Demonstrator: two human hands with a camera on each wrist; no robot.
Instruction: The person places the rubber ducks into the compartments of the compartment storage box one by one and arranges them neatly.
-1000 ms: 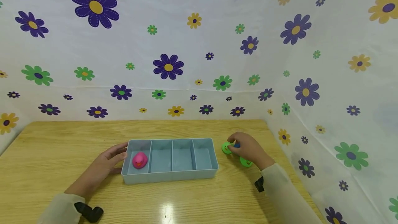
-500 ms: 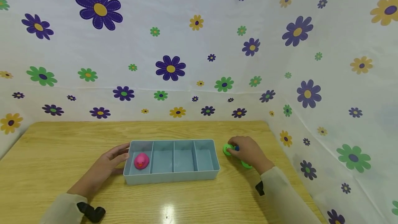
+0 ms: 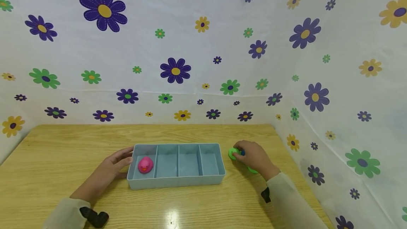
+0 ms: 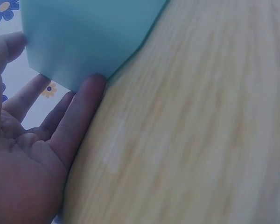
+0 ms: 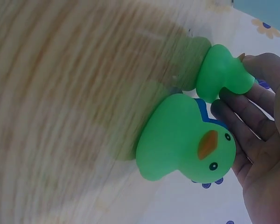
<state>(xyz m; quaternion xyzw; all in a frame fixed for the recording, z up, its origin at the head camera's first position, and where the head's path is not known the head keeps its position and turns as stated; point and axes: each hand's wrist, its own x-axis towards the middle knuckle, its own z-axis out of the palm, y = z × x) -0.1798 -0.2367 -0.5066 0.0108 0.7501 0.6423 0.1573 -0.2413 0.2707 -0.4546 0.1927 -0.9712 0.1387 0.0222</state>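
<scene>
My right hand (image 3: 255,156) pinches the head of a small green rubber duck (image 3: 233,153) between thumb and fingers; the duck appears to stand on the table. In the right wrist view, a second green rubber duck (image 5: 186,140) with an orange beak stands close beside those fingers. A blue object (image 5: 204,112) shows partly behind it, mostly hidden. My left hand (image 3: 109,167) touches the left end of a light blue tray (image 3: 176,181) with extended fingers. A pink rubber duck (image 3: 145,165) sits in the tray's leftmost compartment.
The tray's dividers (image 3: 178,162) split it into several compartments in a row. All this rests on a wooden table (image 3: 79,137). A white flowered sheet (image 3: 143,45) rises behind the table and along its right side.
The view has shifted slightly. My right hand has settled lower around the small green duck and covers more of the second one. The left hand stays at the tray's end.
</scene>
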